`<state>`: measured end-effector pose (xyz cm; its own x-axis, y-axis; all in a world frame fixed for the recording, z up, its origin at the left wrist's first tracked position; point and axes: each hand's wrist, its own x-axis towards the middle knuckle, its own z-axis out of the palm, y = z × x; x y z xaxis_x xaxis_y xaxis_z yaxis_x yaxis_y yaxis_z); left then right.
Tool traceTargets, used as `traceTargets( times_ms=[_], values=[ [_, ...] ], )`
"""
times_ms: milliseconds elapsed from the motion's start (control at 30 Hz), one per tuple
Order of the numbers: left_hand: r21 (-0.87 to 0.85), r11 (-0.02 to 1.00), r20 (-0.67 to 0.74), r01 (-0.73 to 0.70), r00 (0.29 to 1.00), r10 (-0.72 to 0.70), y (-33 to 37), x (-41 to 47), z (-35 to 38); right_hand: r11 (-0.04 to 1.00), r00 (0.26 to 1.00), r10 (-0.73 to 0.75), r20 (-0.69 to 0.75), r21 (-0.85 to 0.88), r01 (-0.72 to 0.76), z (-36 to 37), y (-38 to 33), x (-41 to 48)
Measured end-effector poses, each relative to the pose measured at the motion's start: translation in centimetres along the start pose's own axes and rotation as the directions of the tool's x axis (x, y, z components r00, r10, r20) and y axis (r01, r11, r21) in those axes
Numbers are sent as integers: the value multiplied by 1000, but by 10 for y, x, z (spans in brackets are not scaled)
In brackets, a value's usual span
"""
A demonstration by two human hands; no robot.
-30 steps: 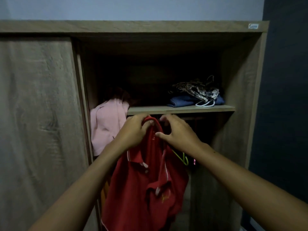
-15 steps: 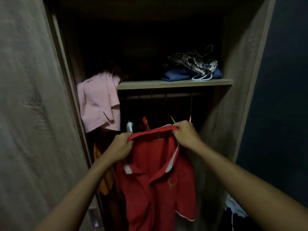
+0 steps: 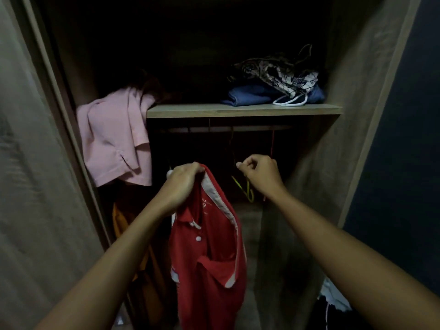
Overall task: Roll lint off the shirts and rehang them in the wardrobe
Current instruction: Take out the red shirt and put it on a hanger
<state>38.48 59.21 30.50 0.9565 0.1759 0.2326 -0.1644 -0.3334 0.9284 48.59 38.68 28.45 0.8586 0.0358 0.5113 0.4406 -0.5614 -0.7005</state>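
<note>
Rehanging is unfinished: your left hand (image 3: 183, 181) grips the red polo shirt with white collar trim (image 3: 209, 253) by its collar below the dim wooden rail (image 3: 228, 128), while your right hand (image 3: 260, 173) pinches a thin yellow-green hanger (image 3: 247, 191), shirt not yet on it.

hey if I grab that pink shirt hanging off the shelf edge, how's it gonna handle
The pink shirt is probably floppy: it droops in folds over the shelf edge. It is likely light, being thin fabric. It may slide off easily, since most of it hangs free.

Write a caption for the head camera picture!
Left hand holds a red shirt; right hand reaches for a hanger.
</note>
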Motion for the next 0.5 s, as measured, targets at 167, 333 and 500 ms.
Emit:
traceTargets(
  times_ms=[167, 333, 500],
  values=[
    [124, 992, -66, -34, 997, 43, -2, 17, 6, 980, 993, 120, 5, -160, -117, 24, 27, 30],
    [157, 988, -75, -17, 997, 29, -8, 22, 13, 955, 983, 159, 94, -268, -129, 43, 37, 44],
    [172, 985, -96, -10, 995, 26, -11, 21, 8, 969, 985, 162, 57, -198, -148, 47, 32, 48]
  ],
)
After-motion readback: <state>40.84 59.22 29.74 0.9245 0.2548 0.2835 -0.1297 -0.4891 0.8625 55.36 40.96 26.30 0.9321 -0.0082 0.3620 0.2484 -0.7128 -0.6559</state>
